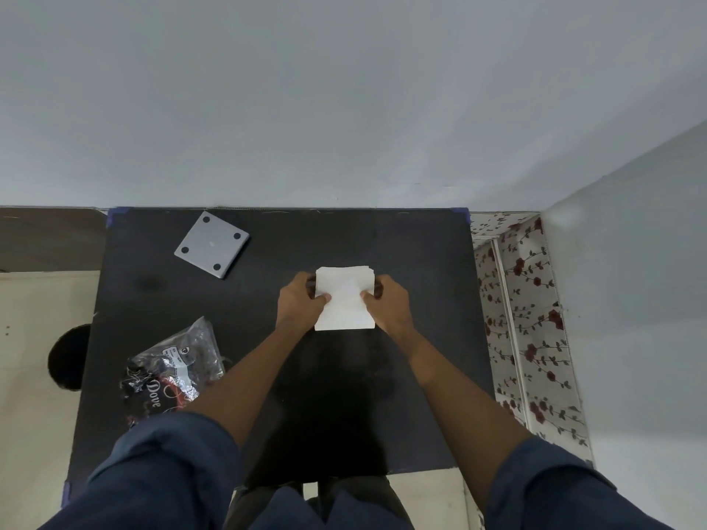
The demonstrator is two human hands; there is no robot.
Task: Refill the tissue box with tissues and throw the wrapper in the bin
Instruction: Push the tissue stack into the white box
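1. While both hands hold a white stack of tissues (pixel 344 298) over the middle of a black worktop (pixel 267 376), the view looks straight down from the person's head.
2. Left hand (pixel 300 304) grips the stack's left edge, thumb on top and fingers curled beneath; right hand (pixel 388 304) mirrors it on the right edge. Each grip is closed on the stack, not flat or spread.
3. Something dark shows just beside the fingers at the stack's far corners. It may be the tissue box, but it is too hidden to tell.
4. Up and to the left of the stack lies a grey square plate (pixel 212 244) with four dark round feet, well apart from the hands. It looks like the box's base, set upside down.
5. Down and to the left of the stack lies a crumpled dark plastic wrapper (pixel 172 371), near the person's left forearm. Left of that, off the worktop, a dark round shape (pixel 69 357) on the floor could be the bin.
6. The stack looks roughly rectangular, its long axis running away from the person, its near short edge facing them, lying nearly level.
7. To do this step well, I judge the hands should keep the sheets squared, squeeze evenly from both sides, and lower the stack level so no edges fold.
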